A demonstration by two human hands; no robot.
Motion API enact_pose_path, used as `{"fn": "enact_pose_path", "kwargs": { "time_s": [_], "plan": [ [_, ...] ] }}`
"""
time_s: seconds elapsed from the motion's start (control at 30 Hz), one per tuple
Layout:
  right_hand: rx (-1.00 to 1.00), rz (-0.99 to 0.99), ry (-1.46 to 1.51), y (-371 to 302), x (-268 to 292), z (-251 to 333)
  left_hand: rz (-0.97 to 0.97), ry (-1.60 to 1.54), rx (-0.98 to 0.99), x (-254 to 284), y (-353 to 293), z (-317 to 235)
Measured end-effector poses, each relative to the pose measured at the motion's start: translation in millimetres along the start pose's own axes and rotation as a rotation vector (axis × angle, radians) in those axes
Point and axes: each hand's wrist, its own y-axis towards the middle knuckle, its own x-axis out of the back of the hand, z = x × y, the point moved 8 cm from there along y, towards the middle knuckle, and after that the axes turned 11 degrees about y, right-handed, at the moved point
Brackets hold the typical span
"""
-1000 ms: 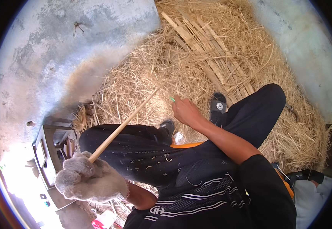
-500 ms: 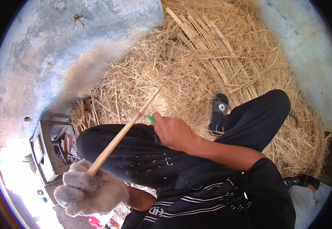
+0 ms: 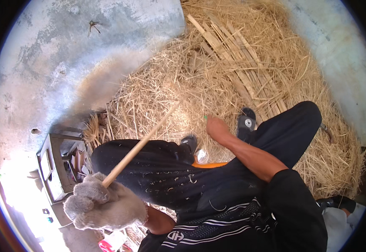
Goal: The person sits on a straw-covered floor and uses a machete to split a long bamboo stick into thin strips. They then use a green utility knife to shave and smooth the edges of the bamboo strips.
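Note:
My left hand [image 3: 109,203], in a grey-white knitted glove, is closed around the lower end of a long, pale wooden stick [image 3: 143,143]. The stick slants up and away to the right over my left thigh, narrowing to a thin tip above the straw. My bare right hand [image 3: 218,128] is closed in front of my lap, apart from the stick. A small green piece [image 3: 205,118] sticks out of its fist; the rest of that thing is hidden by the fingers. Pale shavings [image 3: 178,178] dot my dark trousers.
Loose straw [image 3: 149,88] covers the floor ahead. A pile of split wooden strips [image 3: 244,67] lies on it at the far right. A small wooden cabinet [image 3: 56,168] stands at left by the wall [image 3: 40,84]. Something orange [image 3: 210,165] shows between my legs.
My right hand has moved right, away from the stick, with the green piece still in it. My left hand still holds the stick in nearly the same place.

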Motion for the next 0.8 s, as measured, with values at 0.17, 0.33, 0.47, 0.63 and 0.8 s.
{"fn": "enact_pose_path", "kwargs": {
  "time_s": [0.17,0.33,0.47,0.63,0.8],
  "plan": [
    [-0.024,0.004,0.273,-6,75,102,0.079,-0.264,0.05,0,7,14],
    [0.194,-0.029,0.439,-17,84,159,0.014,-0.037,0.171,2,4,24],
    [0.176,-0.041,0.36,-12,70,147,0.083,-0.067,0.055,2,3,19],
    [0.224,-0.052,0.22,4,49,118,0.123,-0.276,0.014,-6,5,11],
    [-0.078,-0.08,-0.003,17,7,-16,0.113,0.009,-0.121,-5,-6,-9]
  ]
}}
